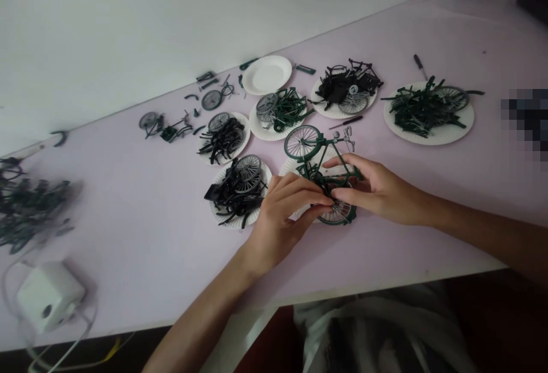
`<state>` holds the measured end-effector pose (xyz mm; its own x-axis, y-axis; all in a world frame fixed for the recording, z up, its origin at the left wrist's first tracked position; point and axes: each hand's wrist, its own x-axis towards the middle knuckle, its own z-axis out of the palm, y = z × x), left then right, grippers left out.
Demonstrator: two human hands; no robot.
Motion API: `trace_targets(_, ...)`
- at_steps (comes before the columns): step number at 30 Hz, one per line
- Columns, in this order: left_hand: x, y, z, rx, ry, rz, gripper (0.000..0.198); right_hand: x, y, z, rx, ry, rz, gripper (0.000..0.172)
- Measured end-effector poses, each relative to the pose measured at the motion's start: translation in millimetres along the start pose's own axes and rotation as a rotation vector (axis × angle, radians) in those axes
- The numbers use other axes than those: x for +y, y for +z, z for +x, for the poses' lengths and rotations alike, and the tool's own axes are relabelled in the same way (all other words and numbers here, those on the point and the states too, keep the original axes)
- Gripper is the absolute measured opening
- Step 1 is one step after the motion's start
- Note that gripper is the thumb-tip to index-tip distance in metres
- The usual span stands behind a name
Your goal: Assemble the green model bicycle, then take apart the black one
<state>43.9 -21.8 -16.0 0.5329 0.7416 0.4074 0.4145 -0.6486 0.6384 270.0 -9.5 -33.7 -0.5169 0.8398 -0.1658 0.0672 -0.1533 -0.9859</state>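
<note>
A green model bicycle lies over a white paper plate near the front of the table. One spoked wheel points away from me; the other is partly covered by my fingers. My left hand reaches in from the left, thumb and fingertips pinched at the near wheel's hub area. Around the frame beside the seat end, my right hand has its thumb and fingers closed. Whether a small part sits between my left fingertips is hidden.
Paper plates of black parts and green parts stand around. A screwdriver lies behind the bicycle, another farther right. A white box with cables and a pile of dark green models are at left.
</note>
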Motion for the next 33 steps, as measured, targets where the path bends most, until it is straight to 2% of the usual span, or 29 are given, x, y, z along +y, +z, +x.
trace_targets(8,-1.1,-0.1,-0.9,-0.034,-0.002,-0.027,0.016,-1.2,-0.9,0.9,0.003,0.027,-0.001,0.043)
trace_targets(12,0.6,-1.0,-1.0,-0.067,0.001,-0.005,0.012,-1.9,-0.5,0.3,0.004,0.037,-0.003,0.041)
trace_targets(18,1.5,1.5,-1.0,-0.018,0.047,0.025,0.010,-4.2,1.1,0.1,-0.002,0.036,0.023,0.042)
trace_targets(24,4.4,4.4,-2.3,-0.003,0.057,-0.011,0.017,-7.0,0.4,0.6,0.015,0.044,0.012,0.044)
trace_targets(33,5.7,2.7,-1.4,-0.040,0.066,-0.047,0.013,-7.4,1.3,-1.0,0.010,0.092,0.012,0.045)
